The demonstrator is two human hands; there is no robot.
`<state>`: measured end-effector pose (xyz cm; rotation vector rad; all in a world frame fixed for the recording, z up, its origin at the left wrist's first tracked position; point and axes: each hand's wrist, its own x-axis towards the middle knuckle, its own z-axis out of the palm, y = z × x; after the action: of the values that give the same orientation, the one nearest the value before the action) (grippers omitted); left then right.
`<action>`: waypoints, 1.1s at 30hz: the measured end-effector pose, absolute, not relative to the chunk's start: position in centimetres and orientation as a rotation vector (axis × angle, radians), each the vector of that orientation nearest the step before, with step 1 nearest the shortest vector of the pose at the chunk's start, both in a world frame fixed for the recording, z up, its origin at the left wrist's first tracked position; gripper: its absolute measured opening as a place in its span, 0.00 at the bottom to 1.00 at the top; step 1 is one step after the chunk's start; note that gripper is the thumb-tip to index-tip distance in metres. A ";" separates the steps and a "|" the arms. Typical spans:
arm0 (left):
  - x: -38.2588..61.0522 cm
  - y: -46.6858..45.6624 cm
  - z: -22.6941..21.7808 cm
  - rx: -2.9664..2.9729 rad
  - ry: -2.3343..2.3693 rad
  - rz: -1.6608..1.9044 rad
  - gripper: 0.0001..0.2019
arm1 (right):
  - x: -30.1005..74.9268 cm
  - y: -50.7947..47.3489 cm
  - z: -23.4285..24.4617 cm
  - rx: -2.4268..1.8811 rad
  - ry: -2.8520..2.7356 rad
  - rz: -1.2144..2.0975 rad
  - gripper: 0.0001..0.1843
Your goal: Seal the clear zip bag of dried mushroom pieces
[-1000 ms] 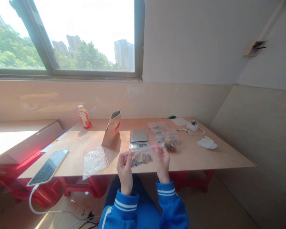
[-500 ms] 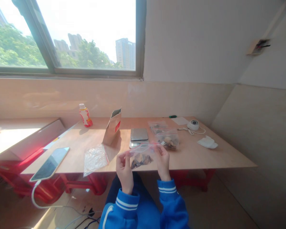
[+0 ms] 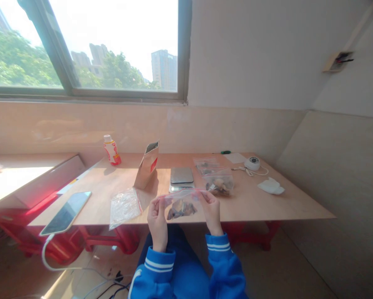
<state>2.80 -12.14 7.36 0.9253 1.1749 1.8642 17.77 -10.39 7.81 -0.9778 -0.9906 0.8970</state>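
A clear zip bag (image 3: 182, 207) with brown, dried-looking pieces inside hangs between my hands at the table's front edge. My left hand (image 3: 158, 222) pinches its upper left corner, and my right hand (image 3: 212, 209) grips the upper right part along the reddish zip strip. Just behind the bag lies a flat digital scale (image 3: 182, 176) with a metal plate; its front is partly covered by the bag. A filled zip bag (image 3: 219, 184) of similar pieces rests right of the scale, with further zip bags (image 3: 205, 165) behind it.
On the table (image 3: 249, 207), a kraft paper pouch (image 3: 147, 166) stands left of the scale. A pack of clear bags (image 3: 124, 206) overhangs the front edge beside a phone (image 3: 66, 212) on a cable. Also there are a bottle (image 3: 112, 151), a white round device (image 3: 252, 163) and tissue (image 3: 271, 186).
My left hand has moved slightly left and down, drawing the bag's top edge wider. The bag has shifted a little left; my right hand has barely moved.
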 end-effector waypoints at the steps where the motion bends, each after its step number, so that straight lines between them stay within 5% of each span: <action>1: 2.7 -12.1 7.2 0.909 1.153 1.848 0.17 | 17.7 -10.4 7.9 -0.973 -0.983 0.899 0.15; 33: 0.8 -12.5 7.7 1.084 1.365 1.809 0.19 | 17.2 -10.3 8.0 -0.993 -0.965 0.876 0.16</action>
<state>0.81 -12.47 7.74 1.0841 1.3649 1.8091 17.18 -10.34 8.02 -0.9934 -0.9654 0.8762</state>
